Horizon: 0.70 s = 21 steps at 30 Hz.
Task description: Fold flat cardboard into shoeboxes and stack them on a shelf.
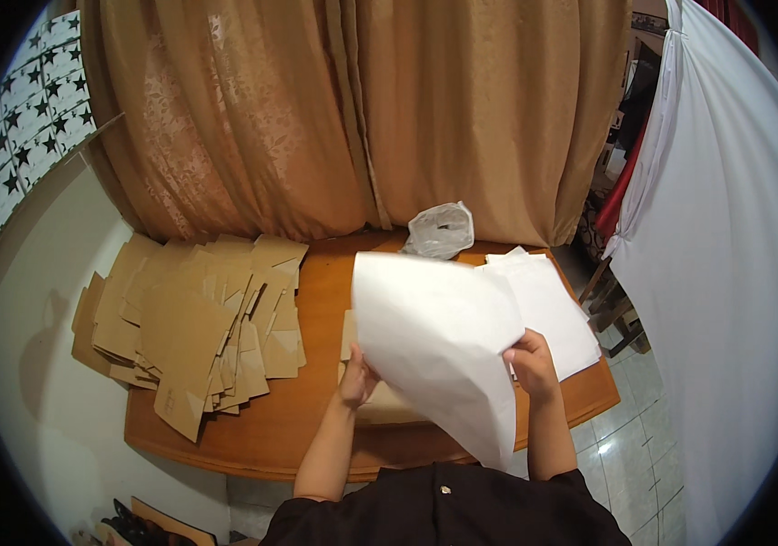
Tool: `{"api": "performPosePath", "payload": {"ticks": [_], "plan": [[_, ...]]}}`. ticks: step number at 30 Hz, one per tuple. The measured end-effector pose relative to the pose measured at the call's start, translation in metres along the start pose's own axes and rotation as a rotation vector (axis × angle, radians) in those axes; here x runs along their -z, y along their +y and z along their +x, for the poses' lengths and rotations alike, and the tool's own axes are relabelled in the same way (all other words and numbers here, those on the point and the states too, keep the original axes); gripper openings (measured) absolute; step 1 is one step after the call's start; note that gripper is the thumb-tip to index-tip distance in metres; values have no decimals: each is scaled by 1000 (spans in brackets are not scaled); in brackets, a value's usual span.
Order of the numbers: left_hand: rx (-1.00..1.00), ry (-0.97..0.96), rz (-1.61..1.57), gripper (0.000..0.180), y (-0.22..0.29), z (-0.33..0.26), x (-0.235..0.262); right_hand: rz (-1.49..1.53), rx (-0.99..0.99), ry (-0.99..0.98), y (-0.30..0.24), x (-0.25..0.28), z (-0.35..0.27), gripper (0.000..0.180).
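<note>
A large white sheet of paper (434, 337) is raised over the middle of the table, bowed and tilted, with its lower corner hanging toward my body. My right hand (532, 366) pinches its right edge between thumb and fingers. At the lower left edge, my left hand (358, 380) is closed on the sheet; some of its fingers are hidden behind the paper. Beneath lies a flat brown cardboard piece (391, 407), mostly covered from sight by the sheet. To the right of it rests a stack of white paper sheets (557, 318), close to my right hand.
A loose pile of flattened cardboard pieces (193, 318) covers the left side of the wooden table (252, 446). At the back sits a crumpled clear plastic bag (444, 234). Brown curtains (462, 118) hang behind the table, and a white cloth (698, 273) hangs on the right.
</note>
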<state>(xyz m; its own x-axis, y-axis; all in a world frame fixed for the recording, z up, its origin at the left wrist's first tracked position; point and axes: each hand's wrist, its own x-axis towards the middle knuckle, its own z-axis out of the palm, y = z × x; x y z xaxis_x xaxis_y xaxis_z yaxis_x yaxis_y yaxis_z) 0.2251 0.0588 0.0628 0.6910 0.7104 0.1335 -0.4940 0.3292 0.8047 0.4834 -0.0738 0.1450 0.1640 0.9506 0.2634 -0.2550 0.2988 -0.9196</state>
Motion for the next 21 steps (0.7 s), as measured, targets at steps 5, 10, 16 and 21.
{"api": "performPosePath", "payload": {"ticks": [5,10,16,21], "plan": [[55,-119,378,75,18,-51,56,52,-243,261,36,-29,14,14],[214,194,431,18,17,-56,43,-22,-309,417,107,-30,16,6],[172,450,616,30,-9,-53,101,-411,-325,438,171,-26,9,10],[-252,592,1246,33,19,-52,80,-1082,-217,636,193,-36,11,16]]}}
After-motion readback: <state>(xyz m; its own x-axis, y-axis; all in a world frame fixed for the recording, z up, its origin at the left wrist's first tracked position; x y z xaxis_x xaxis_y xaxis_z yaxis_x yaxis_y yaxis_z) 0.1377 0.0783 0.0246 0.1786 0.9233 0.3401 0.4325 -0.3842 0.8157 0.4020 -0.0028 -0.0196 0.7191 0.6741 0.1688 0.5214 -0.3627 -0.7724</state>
